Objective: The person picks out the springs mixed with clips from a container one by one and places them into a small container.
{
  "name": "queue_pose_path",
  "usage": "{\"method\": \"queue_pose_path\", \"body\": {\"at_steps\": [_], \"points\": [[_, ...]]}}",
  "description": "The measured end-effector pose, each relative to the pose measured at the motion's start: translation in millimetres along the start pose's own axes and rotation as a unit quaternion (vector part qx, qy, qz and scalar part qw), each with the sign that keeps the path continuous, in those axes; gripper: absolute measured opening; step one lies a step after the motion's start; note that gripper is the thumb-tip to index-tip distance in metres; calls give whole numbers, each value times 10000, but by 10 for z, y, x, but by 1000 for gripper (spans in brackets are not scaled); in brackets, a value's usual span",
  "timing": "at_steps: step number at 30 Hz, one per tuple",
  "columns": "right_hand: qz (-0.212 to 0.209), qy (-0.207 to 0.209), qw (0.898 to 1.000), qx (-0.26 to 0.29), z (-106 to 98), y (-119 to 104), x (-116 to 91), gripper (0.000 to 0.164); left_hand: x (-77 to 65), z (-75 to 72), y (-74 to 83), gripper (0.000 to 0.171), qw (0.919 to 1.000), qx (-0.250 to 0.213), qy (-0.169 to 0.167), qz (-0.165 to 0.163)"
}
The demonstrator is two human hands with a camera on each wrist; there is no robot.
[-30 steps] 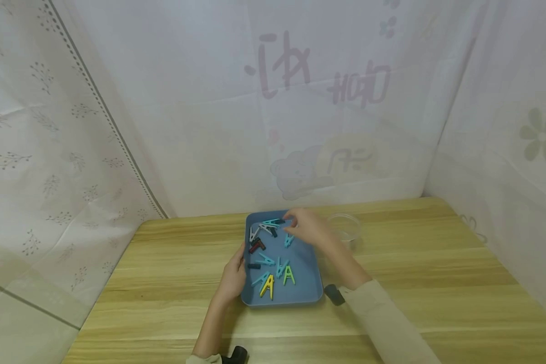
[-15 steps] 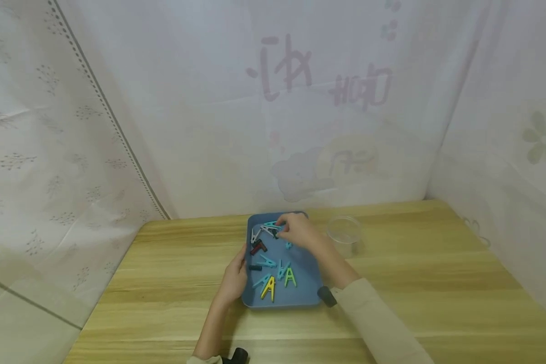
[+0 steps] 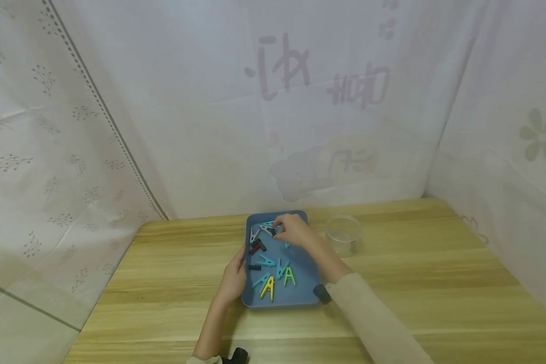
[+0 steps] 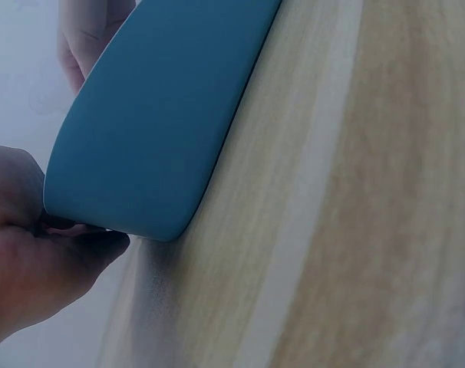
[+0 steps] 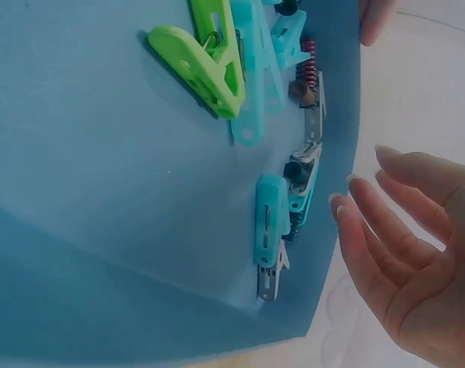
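Note:
A blue tray lies on the table with several clothespins in it. Among them are a yellow clothespin, a green clothespin, several light blue ones and a white clothespin. Small dark and red ribbed pieces lie there too, such as a black one. My left hand grips the tray's left side, its thumb low against the wall in the left wrist view. Over the tray's far end hovers my right hand. In the right wrist view its fingers are loosely bent and apart, holding nothing.
To the right of the tray stands a clear round container. The wooden table runs back to a printed cloth hanging, with more cloth on both sides.
My right hand has shifted a little left over the tray's far end, toward the light blue and white clothespins. The left hand and the tray stay in place.

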State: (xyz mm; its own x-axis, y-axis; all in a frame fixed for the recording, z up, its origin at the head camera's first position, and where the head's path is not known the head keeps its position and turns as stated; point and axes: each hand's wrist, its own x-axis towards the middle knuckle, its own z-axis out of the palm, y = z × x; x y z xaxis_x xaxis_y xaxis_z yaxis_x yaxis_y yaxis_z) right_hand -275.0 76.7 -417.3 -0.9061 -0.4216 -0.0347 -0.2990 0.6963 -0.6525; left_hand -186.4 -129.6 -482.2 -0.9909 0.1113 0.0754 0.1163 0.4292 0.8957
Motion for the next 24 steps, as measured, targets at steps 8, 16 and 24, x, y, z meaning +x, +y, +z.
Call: {"method": "queue_pose_path", "body": {"at_steps": [8, 16, 24], "points": [[-93, -194, 9997, -81, 89, 25, 90, 32, -4, 0, 13, 50, 10000, -28, -3, -52], [-274, -522, 9982, -129, 151, 10, 126, 32, 0, -2, 2, 50, 10000, 71, -21, -20], [-272, -858, 9959, -126, 189, -8, 151, 28, -2, -9, 11, 50, 10000, 12, -63, -56]]}}
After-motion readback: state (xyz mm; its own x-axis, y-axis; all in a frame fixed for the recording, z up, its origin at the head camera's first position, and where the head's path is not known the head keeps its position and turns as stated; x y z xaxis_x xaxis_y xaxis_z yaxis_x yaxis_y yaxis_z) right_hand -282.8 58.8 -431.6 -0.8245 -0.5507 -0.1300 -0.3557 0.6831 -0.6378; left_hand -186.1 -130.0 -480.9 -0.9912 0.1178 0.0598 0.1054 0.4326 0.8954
